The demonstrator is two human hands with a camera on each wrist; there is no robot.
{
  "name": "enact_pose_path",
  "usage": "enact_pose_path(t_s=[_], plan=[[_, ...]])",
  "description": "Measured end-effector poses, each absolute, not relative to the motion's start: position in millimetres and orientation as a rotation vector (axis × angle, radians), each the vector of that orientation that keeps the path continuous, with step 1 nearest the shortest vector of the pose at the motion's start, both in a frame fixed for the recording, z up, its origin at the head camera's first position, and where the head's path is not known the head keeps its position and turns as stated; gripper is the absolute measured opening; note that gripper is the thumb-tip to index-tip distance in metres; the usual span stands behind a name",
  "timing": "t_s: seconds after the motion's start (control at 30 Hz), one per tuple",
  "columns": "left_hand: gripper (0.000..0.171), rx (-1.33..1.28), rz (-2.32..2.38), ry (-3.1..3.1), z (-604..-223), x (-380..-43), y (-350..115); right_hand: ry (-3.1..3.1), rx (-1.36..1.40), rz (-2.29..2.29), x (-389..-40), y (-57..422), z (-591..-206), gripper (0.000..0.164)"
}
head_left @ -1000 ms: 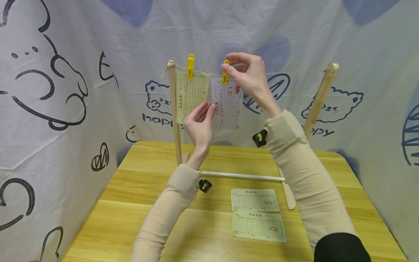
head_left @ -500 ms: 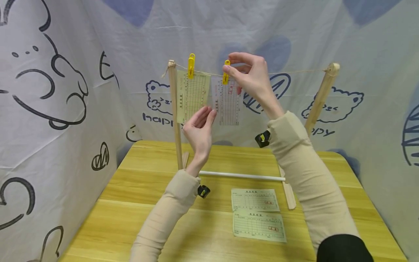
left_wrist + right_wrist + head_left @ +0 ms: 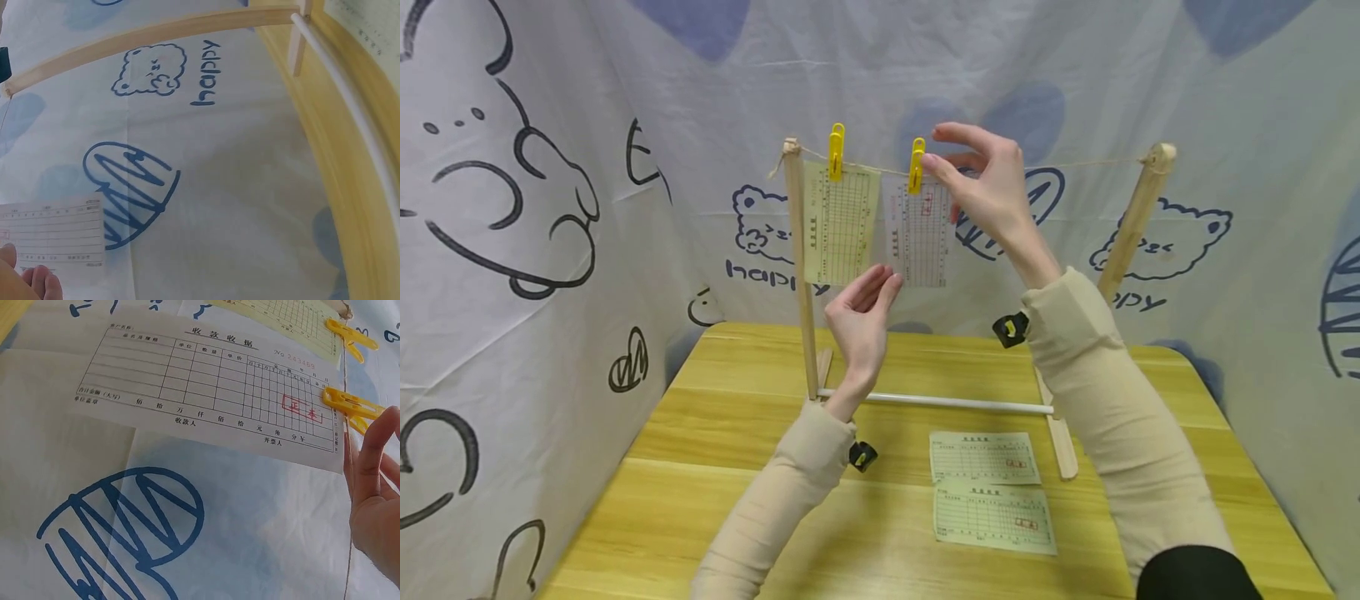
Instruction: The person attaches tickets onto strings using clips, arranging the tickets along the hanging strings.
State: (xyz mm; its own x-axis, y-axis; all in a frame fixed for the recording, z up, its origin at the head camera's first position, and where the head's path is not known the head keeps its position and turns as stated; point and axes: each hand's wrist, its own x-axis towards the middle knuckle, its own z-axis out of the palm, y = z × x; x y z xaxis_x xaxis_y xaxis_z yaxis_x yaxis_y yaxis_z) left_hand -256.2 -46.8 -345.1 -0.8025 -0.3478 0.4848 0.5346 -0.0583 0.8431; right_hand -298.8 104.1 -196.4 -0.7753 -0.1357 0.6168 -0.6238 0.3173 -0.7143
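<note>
A white receipt [image 3: 206, 394] with a red stamp hangs sideways from the string, under a yellow clip [image 3: 916, 167]. My right hand [image 3: 988, 179] is just right of that clip, thumb tip at its edge and the other fingers spread apart from it. Left of it, a pale green receipt [image 3: 841, 225] hangs from a second yellow clip [image 3: 837, 152]. My left hand [image 3: 861, 321] is below, near the lower left corner of the white receipt in the head view, fingers loosely bent with nothing between them. The right wrist view shows no hand on the white receipt.
The string [image 3: 1060, 165] runs between a left wooden post [image 3: 801, 292] and a right wooden post [image 3: 1135, 225], with a white rod [image 3: 955, 402] low between them. Two green receipts [image 3: 985, 458] lie on the wooden table [image 3: 700, 500]. A printed cloth hangs behind.
My right hand has moved slightly right, its fingers coming off the yellow clip. My left hand has slid down along the white receipt's left edge. The clip and receipt stay on the string.
</note>
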Motion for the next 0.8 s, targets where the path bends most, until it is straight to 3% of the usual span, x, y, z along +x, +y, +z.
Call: enact_pose_path(t_s=[0.8], plan=[[0.028,-0.253,-1.941,-1.763,-398,-242,-44,-1.934,0.724,1.454,-265,125,-243,0.039]])
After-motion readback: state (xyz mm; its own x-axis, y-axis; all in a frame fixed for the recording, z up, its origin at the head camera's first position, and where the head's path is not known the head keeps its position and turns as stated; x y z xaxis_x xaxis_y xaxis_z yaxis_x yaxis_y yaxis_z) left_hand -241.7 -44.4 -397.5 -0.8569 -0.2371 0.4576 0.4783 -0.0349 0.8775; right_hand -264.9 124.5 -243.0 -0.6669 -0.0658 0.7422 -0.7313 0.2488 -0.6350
